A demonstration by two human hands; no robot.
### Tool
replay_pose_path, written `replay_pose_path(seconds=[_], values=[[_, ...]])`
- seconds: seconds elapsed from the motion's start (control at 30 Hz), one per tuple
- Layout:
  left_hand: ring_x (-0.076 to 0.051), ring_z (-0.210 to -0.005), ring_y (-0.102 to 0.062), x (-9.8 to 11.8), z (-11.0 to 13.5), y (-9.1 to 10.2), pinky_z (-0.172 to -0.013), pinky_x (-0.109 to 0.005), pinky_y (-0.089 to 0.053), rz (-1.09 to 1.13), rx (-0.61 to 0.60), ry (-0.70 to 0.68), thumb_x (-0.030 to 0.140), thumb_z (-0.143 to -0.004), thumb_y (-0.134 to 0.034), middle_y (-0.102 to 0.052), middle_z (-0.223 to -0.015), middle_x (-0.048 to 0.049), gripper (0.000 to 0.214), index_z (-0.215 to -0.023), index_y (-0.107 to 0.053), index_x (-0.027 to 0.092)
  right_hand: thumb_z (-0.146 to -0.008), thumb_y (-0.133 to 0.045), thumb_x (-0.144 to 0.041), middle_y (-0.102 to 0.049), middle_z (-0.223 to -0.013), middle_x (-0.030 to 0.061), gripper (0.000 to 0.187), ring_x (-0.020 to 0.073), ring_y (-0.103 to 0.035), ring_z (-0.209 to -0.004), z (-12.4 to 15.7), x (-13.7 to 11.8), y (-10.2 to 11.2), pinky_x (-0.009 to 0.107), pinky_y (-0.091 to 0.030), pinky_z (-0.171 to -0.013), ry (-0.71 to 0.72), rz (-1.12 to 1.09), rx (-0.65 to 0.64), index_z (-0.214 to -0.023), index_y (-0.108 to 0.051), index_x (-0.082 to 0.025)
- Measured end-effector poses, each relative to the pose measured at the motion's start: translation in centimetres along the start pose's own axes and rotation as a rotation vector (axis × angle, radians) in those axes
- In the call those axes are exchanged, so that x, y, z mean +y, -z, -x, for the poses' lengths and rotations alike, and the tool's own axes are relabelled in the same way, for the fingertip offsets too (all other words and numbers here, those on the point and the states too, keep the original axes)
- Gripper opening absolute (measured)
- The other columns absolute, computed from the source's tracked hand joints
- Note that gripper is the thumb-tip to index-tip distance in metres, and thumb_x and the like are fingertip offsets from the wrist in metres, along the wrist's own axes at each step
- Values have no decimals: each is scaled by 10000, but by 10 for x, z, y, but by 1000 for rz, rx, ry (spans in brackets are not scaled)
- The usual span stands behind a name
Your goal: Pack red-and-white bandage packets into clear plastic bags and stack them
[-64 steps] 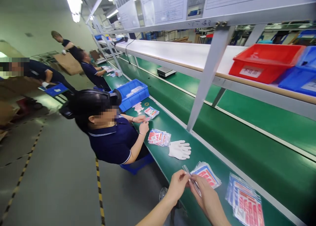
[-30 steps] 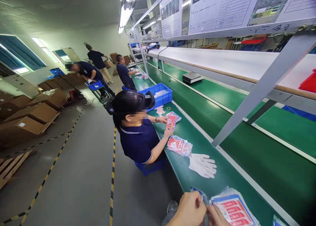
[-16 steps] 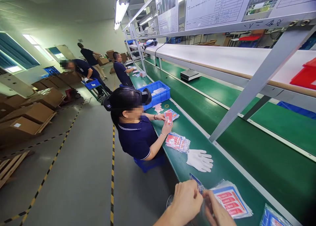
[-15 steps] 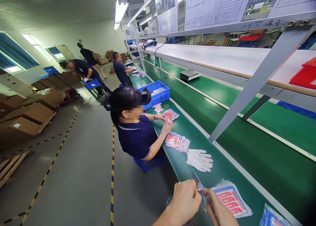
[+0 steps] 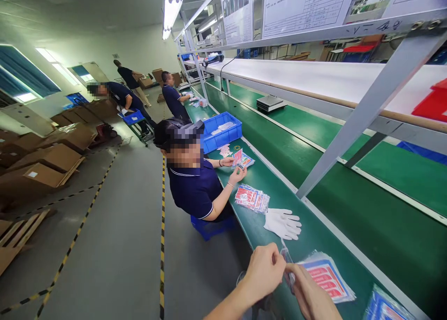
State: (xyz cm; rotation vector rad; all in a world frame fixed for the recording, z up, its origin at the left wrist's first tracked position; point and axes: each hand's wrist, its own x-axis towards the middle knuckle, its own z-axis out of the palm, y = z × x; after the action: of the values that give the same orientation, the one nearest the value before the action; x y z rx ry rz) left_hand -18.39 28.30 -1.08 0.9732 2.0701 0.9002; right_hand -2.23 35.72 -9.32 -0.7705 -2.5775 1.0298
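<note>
My left hand [image 5: 266,269] is closed, with its fingers pinched at one edge of a clear plastic bag [image 5: 287,255]. From the other side my right hand [image 5: 310,289] grips the same bag, its fingers partly hidden. The bag is seen nearly edge-on, so its contents are hard to make out. Just beyond my right hand lies a stack of printed packets [image 5: 330,278] in red, white and blue. More plastic-wrapped packets [image 5: 386,306] lie at the lower right. A white glove [image 5: 282,223] rests flat on the green bench [image 5: 258,224], past my hands.
A seated co-worker [image 5: 192,185] handles similar packets at left, beside a pile of packets [image 5: 252,198] and a blue bin [image 5: 223,132]. A slanted metal post [image 5: 352,119] rises from the bench. A scale [image 5: 270,103] stands farther back.
The bag between my hands has turned more edge-on, and my hands have shifted slightly. The co-worker's head has turned, and their right hand has moved lower from the packet they hold.
</note>
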Motion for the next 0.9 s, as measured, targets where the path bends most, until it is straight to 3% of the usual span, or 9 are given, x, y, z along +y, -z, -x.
replay_pose_path(seconds=[0.07,0.2,0.4,0.5,0.57,0.6,0.7,0.8,0.9], values=[[-138,-557,-531,3,2,-4,-549,-263,-302,-30,23,-38,205,-881,-488,-597,-606,19,194,-703,-564,209,-927,-338,-260,-750,-1062,109,394,198,-754,-726,1,10,-7,268,-573,-594,29,28,-40,-1153,-661,-269],[-143,-569,-490,13,11,-14,-546,-292,-259,-106,4,-140,174,-815,-537,-621,-642,7,135,-696,-585,214,-895,-422,-335,-807,-947,138,358,279,-772,-794,4,18,-13,334,-602,-678,-19,-14,-148,-983,-751,-224],[-160,-660,-574,11,15,-11,-608,-269,-371,-27,-81,-230,284,-904,-550,-690,-785,-5,123,-843,-641,229,-936,-441,-480,-816,-997,161,454,316,-764,-915,-9,-1,19,402,-613,-820,-90,-270,-195,-950,-789,-189],[-192,-882,-632,-6,4,3,-805,-280,-471,165,80,-203,377,-958,-523,-695,-963,-51,194,-963,-627,213,-916,-552,-532,-801,-1121,130,412,312,-749,-1011,-17,-10,40,387,-612,-879,-128,-338,-198,-1104,-772,-239],[-228,-1094,-603,-21,-8,17,-987,-337,-445,315,221,-106,430,-970,-510,-666,-1145,-102,272,-1078,-598,197,-918,-567,-548,-774,-1212,103,426,308,-719,-1104,-18,-17,52,361,-615,-883,-200,-408,-207,-1194,-743,-276],[-239,-1155,-586,-28,-13,24,-1031,-363,-429,399,227,-34,483,-970,-502,-647,-1217,-121,345,-1136,-578,190,-917,-566,-564,-762,-1239,97,445,310,-704,-1134,-18,-20,56,349,-620,-871,-242,-448,-219,-1211,-739,-280],[-252,-1068,-648,-39,-23,39,-964,-398,-483,568,65,85,657,-955,-422,-687,-1166,-134,564,-1159,-585,157,-885,-575,-631,-748,-1246,107,529,304,-717,-1060,-15,-31,63,348,-631,-830,-345,-570,-227,-1200,-752,-244],[-235,-906,-675,-36,-18,45,-879,-378,-508,688,-136,60,691,-958,-379,-726,-979,-101,642,-1075,-650,120,-834,-614,-676,-768,-1164,93,576,235,-730,-782,-12,-37,60,355,-633,-754,-399,-677,-170,-1179,-759,-239],[-181,-813,-604,-23,-7,47,-797,-302,-470,678,-159,-8,638,-954,-479,-683,-876,-45,550,-975,-663,120,-784,-648,-708,-781,-1083,76,586,199,-696,-657,-11,-33,48,356,-624,-698,-424,-762,-112,-1135,-769,-255]])
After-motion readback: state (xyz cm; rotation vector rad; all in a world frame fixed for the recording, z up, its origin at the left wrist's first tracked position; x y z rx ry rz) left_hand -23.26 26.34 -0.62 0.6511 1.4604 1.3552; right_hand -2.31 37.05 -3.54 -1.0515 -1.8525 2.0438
